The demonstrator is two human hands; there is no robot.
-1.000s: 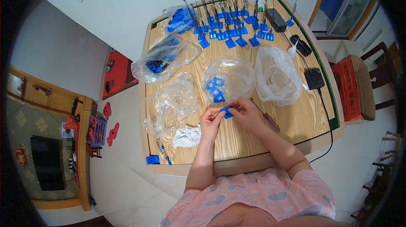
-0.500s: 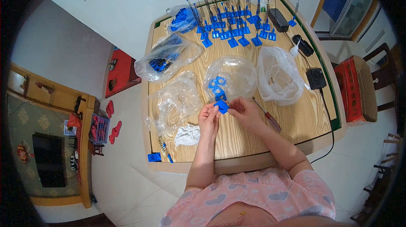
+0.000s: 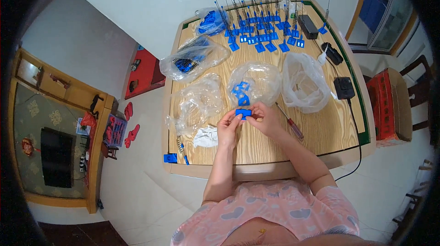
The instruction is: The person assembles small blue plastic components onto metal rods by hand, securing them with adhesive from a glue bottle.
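Note:
Between both hands, above the near middle of the table, is a small blue plastic piece (image 3: 243, 113). My left hand (image 3: 228, 129) pinches its left side, thumb on the near face. The fingers of my right hand (image 3: 265, 120) close on its right side. Just beyond lie several loose blue plastic pieces (image 3: 241, 91) on a clear plastic bag (image 3: 260, 78). A screwdriver (image 3: 291, 123) with a reddish handle rests to the right of my right hand. Crumpled white tissue (image 3: 206, 137) lies left of my left wrist.
Several blue-based spring stands (image 3: 260, 37) with thin upright rods crowd the far side. Bags of blue parts (image 3: 192, 60) and an empty-looking bag (image 3: 197, 99) lie left. A white bag (image 3: 305, 83), black adapter (image 3: 343, 88) and cable are right. A loose spring (image 3: 181, 149) lies near left.
The blue piece has turned from a tilted, diamond-like pose to lying level, its long side facing me. My hands stay close together on it. The whole view has shifted slightly.

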